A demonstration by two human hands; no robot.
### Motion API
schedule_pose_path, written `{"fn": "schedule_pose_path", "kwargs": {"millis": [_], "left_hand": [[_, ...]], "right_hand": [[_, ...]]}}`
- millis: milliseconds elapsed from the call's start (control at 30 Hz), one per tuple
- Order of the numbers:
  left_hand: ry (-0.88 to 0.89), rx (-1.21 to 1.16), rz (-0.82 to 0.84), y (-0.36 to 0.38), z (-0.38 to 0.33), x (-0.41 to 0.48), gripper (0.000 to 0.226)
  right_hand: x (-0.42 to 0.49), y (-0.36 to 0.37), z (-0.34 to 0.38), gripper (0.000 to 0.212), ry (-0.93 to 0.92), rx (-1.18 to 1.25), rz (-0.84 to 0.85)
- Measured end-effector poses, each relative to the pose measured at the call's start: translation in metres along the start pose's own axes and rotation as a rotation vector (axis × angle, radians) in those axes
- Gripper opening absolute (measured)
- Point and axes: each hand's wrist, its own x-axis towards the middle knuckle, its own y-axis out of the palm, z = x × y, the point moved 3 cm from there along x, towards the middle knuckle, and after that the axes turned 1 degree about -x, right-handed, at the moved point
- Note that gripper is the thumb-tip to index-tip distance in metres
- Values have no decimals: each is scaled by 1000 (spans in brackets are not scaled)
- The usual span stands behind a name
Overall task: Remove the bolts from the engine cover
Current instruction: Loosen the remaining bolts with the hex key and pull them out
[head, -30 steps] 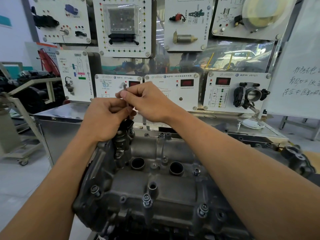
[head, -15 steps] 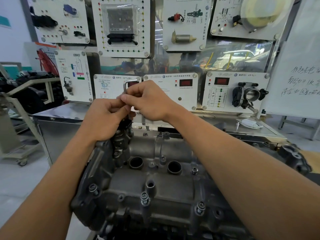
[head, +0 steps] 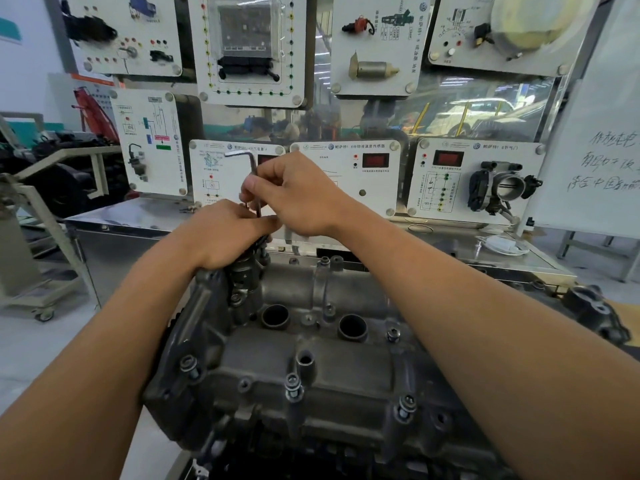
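A dark grey engine cover [head: 332, 362] fills the lower middle, with bolts standing along its near edge, such as a bolt [head: 293, 385] in the middle and another bolt [head: 406, 407] to its right. An L-shaped hex key [head: 252, 174] stands upright over the cover's far left corner, its short arm pointing left. My right hand [head: 301, 195] pinches the key's shaft from the right. My left hand [head: 225, 233] grips the lower part of the shaft just above the cover. The key's tip and the bolt under it are hidden by my left hand.
Behind the engine stands a steel bench [head: 450, 244] with white training panels [head: 346, 174] and a throttle body [head: 502, 188]. A whiteboard [head: 599, 133] is at the right. A wheeled frame [head: 41, 258] stands at the left on the grey floor.
The hex key has turned so its short arm now shows pointing left above my fingers. My right hand has shifted slightly; my left hand stays at the cover's corner.
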Motion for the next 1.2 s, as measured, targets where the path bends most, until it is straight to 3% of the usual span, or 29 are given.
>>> {"fn": "schedule_pose_path", "kwargs": {"millis": [133, 233, 467, 800, 933, 1200], "left_hand": [[24, 35, 66, -1, -8, -4, 62], [42, -13, 38, -1, -9, -5, 59], [22, 45, 39, 2, 0, 6, 40], [27, 748, 337, 6, -43, 25, 25], [92, 985, 266, 15, -57, 23, 19], [52, 867, -51, 16, -51, 26, 14]], "right_hand": [[-1, 1, 9, 29, -52, -115, 72], [-2, 0, 11, 29, -65, -136, 82], [0, -10, 11, 24, -20, 204, -38], [-16, -49, 8, 26, 32, 140, -148], [-37, -63, -11, 27, 108, 188, -206], [-63, -45, -37, 28, 175, 228, -276]]}}
